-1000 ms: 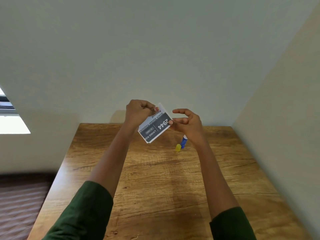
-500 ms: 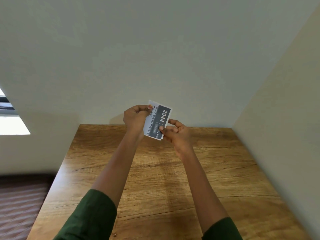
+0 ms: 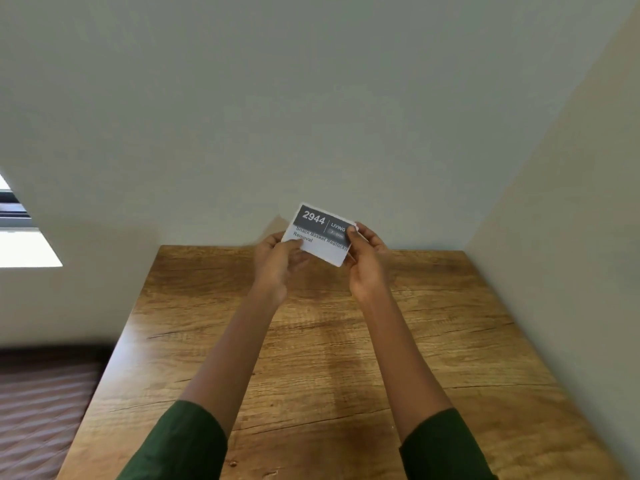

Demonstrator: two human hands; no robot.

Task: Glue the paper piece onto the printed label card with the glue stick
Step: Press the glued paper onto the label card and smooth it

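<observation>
A white printed label card point(image 3: 320, 233) with a dark grey band reading "2944" is held up in the air above the far end of the wooden table point(image 3: 311, 358). It faces me, nearly upright in reading direction, slightly tilted. My left hand point(image 3: 277, 261) pinches its lower left edge. My right hand point(image 3: 367, 261) grips its right edge, thumb on the front. The glue stick and any separate paper piece are not visible; my hands hide the spot where the glue stick lay.
Plain walls close off the table at the back and right. A window point(image 3: 20, 233) shows at the left, and a striped brown surface point(image 3: 38, 403) lies beyond the table's left edge.
The card has been turned from a sideways tilt to nearly level, text readable. My right hand went from touching it with fingertips to gripping its right edge. The glue stick is now hidden.
</observation>
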